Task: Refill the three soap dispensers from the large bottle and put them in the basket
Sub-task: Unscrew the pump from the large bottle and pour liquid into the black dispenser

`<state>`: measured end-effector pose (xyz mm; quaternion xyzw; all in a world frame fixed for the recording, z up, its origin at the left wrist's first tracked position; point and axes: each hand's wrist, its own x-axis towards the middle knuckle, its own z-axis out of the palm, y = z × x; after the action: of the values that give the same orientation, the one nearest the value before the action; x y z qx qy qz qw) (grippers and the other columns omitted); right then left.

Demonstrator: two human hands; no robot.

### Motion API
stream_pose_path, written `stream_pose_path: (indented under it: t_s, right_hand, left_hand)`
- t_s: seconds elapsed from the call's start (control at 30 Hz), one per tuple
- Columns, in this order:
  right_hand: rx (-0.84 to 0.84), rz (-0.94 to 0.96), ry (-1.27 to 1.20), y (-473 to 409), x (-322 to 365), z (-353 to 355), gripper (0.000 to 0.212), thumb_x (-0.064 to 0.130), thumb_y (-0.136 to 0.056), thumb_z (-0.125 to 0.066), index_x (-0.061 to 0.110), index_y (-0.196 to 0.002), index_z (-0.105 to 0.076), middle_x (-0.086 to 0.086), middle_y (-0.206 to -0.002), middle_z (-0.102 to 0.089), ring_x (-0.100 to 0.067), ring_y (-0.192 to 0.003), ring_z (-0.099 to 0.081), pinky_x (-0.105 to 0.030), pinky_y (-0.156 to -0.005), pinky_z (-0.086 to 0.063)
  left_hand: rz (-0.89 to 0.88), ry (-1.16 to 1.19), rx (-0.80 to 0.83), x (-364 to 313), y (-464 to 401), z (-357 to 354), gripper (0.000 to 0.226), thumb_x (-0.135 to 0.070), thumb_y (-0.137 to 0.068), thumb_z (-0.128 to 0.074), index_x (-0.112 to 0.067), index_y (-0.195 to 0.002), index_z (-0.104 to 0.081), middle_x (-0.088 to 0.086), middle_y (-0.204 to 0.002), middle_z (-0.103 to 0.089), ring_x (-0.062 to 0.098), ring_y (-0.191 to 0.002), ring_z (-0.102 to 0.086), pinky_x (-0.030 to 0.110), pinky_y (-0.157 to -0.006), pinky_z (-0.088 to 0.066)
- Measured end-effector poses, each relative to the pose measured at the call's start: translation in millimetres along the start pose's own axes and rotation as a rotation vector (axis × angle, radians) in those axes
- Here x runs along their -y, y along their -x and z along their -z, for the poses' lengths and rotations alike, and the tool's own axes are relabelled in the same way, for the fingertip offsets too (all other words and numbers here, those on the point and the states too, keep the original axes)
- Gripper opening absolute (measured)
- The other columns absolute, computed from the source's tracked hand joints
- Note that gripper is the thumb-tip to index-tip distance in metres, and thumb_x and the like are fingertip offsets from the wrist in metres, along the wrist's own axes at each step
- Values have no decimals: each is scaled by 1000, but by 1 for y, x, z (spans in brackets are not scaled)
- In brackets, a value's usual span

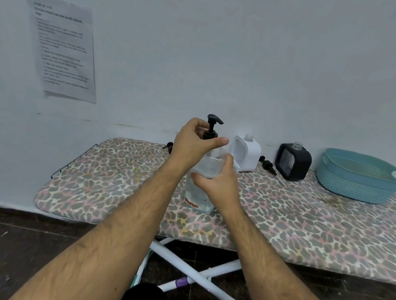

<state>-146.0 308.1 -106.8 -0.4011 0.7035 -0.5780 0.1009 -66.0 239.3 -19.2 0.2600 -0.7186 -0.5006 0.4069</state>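
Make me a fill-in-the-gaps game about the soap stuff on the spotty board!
1. The left hand grips the ____ pump top of the clear bottle.
2. The right hand holds the bottle's ____.
3. The basket is coloured ____.
4. The white dispenser has no ____ on.

Missing words: black; body; blue; pump

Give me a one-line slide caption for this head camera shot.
Left hand grips the black pump while right hand steadies the clear bottle on the ironing board.
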Motion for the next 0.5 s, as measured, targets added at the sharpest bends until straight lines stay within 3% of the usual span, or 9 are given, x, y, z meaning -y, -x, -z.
stream_pose_path:
  t_s: [0.1, 0.2, 0.27, 0.37, 0.43, 0.5]
  right_hand:
    - [11, 10, 0, 0, 0, 1, 72, 46, -62, -81, 30, -119, -39, 9, -107, -62, -10, -95, -63, -40, -81, -58]
    - [11, 22, 8, 0, -1, 2, 72, 42, -64, -82, 31, -121, -38, 10, -109, -61, -8, -97, -62, -36, -82, -58]
    - [8, 24, 8, 0, -1, 1, 71, 45, -63, -81, 34, -119, -38, 11, -108, -61, -8, -96, -62, -37, -82, -58]
    - [14, 16, 10, 1, -2, 1, 71, 47, -63, -79, 35, -118, -37, 10, -108, -60, -10, -96, -62, -39, -81, -57]
    - [18, 18, 18, 1, -2, 1, 71, 46, -64, -80, 33, -120, -36, 8, -109, -60, -11, -96, -62, -38, -81, -57]
    - [20, 19, 14, 1, -1, 1, 74, 47, -64, -79, 32, -123, -36, 8, -110, -60, -11, -97, -62, -39, -82, -57]
  left_hand:
    - [17, 141, 200, -3, -1, 14, 28, -24, -88, -72, -26, -115, -65, -1, -111, -74, 9, -103, -68, 35, -95, -52]
    - [33, 206, 283, 4, -4, 27, 34, -15, -96, -60, -15, -130, -59, 0, -117, -72, 12, -114, -65, 34, -101, -49]
    - [16, 218, 275, 6, -4, 30, 35, -9, -96, -60, -10, -131, -57, 2, -116, -72, 14, -112, -66, 31, -100, -50]
    - [8, 216, 159, 2, -2, 25, 39, -3, -86, -71, -6, -122, -57, 4, -101, -76, 14, -93, -72, 25, -86, -54]
    - [-6, 164, 103, -1, -3, 19, 45, -3, -79, -79, -9, -117, -55, 4, -91, -73, 16, -84, -72, 32, -82, -58]
    - [-15, 108, 86, -4, -3, 14, 55, -6, -74, -83, -12, -120, -53, 6, -88, -68, 19, -84, -70, 42, -88, -58]
